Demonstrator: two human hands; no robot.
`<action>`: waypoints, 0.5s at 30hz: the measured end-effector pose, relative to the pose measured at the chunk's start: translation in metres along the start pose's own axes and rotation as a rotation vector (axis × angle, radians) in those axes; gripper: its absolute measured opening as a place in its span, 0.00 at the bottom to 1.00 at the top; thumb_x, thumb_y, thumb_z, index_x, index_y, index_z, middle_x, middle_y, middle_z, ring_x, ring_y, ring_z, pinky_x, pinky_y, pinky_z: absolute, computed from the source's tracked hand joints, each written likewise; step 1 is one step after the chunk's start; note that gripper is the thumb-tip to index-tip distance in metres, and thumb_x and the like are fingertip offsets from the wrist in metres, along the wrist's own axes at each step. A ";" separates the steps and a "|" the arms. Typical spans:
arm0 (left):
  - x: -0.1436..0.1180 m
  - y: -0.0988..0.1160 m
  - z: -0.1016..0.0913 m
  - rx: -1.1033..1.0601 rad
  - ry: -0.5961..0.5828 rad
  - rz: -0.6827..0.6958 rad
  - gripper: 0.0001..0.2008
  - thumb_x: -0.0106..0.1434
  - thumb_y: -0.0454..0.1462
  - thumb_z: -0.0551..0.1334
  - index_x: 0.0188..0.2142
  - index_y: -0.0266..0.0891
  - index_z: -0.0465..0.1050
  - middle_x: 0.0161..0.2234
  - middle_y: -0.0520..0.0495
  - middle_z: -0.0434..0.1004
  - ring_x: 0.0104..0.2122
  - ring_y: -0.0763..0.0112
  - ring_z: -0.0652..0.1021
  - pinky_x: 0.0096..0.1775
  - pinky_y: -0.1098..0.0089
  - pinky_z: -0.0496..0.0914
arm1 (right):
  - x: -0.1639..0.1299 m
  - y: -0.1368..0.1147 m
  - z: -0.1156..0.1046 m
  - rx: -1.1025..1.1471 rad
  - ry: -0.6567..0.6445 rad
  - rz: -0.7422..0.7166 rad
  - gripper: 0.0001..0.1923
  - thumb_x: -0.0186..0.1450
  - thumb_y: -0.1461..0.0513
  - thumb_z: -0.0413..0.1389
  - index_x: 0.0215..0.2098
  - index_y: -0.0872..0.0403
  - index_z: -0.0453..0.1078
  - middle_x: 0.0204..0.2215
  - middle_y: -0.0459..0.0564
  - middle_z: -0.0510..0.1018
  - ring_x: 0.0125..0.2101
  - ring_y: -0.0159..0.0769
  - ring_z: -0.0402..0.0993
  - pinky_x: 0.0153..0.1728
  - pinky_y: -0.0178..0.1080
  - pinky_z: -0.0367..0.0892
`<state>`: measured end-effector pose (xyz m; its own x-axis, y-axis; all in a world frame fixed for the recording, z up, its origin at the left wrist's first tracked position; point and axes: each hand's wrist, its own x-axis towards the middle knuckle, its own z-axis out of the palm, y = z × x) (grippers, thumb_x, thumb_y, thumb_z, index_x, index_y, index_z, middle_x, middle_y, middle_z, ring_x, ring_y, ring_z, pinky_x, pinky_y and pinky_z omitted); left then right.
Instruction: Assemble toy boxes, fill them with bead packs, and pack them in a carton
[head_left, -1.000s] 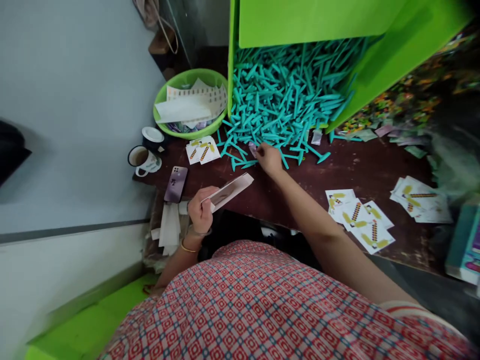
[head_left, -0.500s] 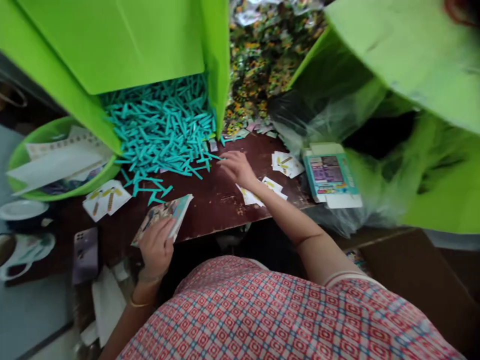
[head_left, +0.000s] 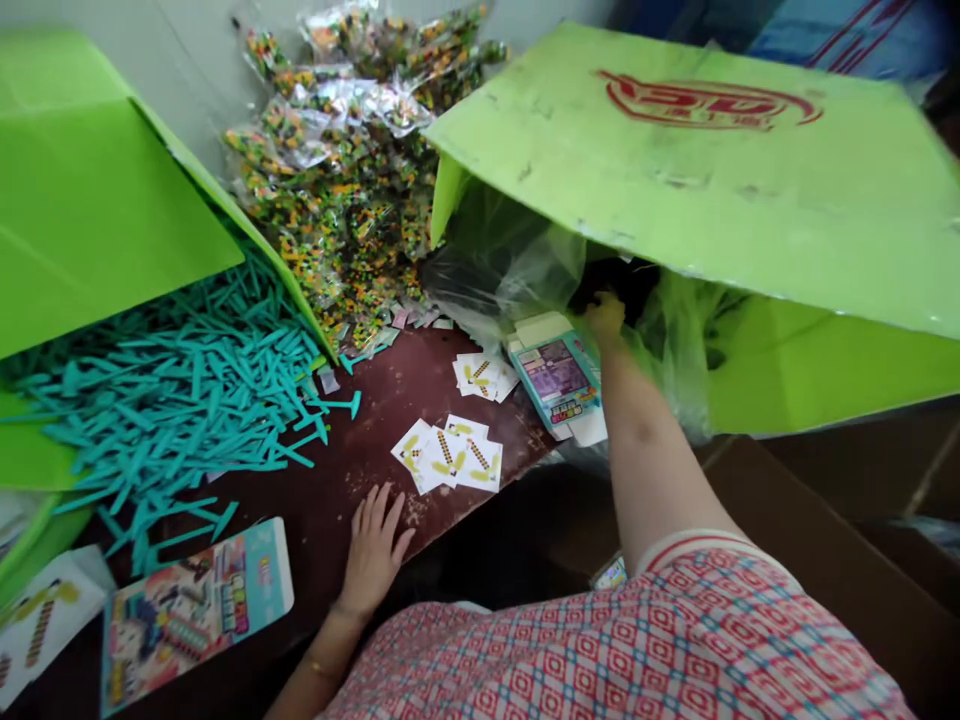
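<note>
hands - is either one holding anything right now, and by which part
The left hand lies flat and empty on the table. The right hand reaches into the green box; any hold there cannot be told.

Dark brown wooden tabletop (head_left: 360,450), matt and scuffed; teal plastic sticks (head_left: 172,390), smooth, at left; far crinkled glossy plastic packets (head_left: 345,170); matt green cardboard box (head_left: 675,170) lined with translucent shiny plastic film (head_left: 517,260); near glossy printed paper card (head_left: 195,610).

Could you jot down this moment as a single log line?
left hand: flat on table, holding nothing | right hand: reaching into bag-lined green box, grip hidden | nearby: sticker sheets, flat printed box, teal sticks
</note>
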<state>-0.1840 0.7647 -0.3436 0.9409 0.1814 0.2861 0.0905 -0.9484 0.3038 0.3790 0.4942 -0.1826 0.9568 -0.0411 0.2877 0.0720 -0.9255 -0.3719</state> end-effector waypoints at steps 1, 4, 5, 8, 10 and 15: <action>0.017 0.005 0.009 0.016 -0.029 -0.007 0.25 0.74 0.43 0.59 0.67 0.39 0.70 0.70 0.34 0.66 0.69 0.44 0.68 0.65 0.44 0.64 | 0.008 0.010 0.001 0.025 -0.002 0.028 0.21 0.69 0.64 0.54 0.58 0.65 0.72 0.57 0.79 0.74 0.56 0.51 0.71 0.57 0.56 0.65; 0.053 0.011 0.022 0.033 -0.095 -0.034 0.28 0.74 0.45 0.59 0.70 0.40 0.66 0.72 0.35 0.62 0.71 0.43 0.64 0.68 0.40 0.57 | 0.024 0.026 0.012 0.124 -0.029 0.056 0.25 0.65 0.59 0.63 0.57 0.64 0.72 0.63 0.85 0.66 0.62 0.57 0.64 0.59 0.64 0.56; 0.061 0.011 0.023 0.030 -0.110 -0.052 0.29 0.74 0.45 0.58 0.71 0.40 0.65 0.72 0.36 0.61 0.71 0.43 0.63 0.69 0.40 0.56 | 0.028 0.027 0.017 0.153 -0.042 0.049 0.25 0.64 0.56 0.66 0.54 0.62 0.74 0.63 0.86 0.65 0.63 0.59 0.63 0.59 0.66 0.54; 0.071 0.010 0.018 0.007 -0.134 -0.115 0.29 0.74 0.45 0.58 0.71 0.41 0.64 0.73 0.36 0.60 0.72 0.46 0.61 0.70 0.41 0.53 | 0.039 0.018 0.026 0.121 -0.089 0.041 0.23 0.63 0.46 0.66 0.38 0.59 0.78 0.57 0.87 0.71 0.63 0.65 0.63 0.60 0.71 0.48; 0.072 0.010 0.014 -0.035 -0.147 -0.157 0.29 0.73 0.45 0.59 0.71 0.41 0.64 0.73 0.37 0.59 0.73 0.47 0.60 0.71 0.41 0.51 | 0.042 0.013 0.018 0.016 -0.101 0.047 0.25 0.62 0.43 0.66 0.34 0.58 0.79 0.52 0.89 0.74 0.63 0.69 0.66 0.61 0.72 0.46; 0.066 0.013 0.006 -0.434 -0.078 -0.287 0.23 0.72 0.45 0.60 0.63 0.42 0.74 0.67 0.37 0.70 0.70 0.48 0.65 0.71 0.39 0.54 | -0.003 0.010 -0.053 -0.139 0.129 0.086 0.28 0.67 0.39 0.55 0.48 0.49 0.82 0.47 0.83 0.78 0.56 0.70 0.76 0.46 0.69 0.64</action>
<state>-0.1189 0.7631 -0.3266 0.9211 0.3825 0.0728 0.2199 -0.6654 0.7133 0.3613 0.4655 -0.1401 0.9133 -0.1614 0.3738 -0.0563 -0.9593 -0.2767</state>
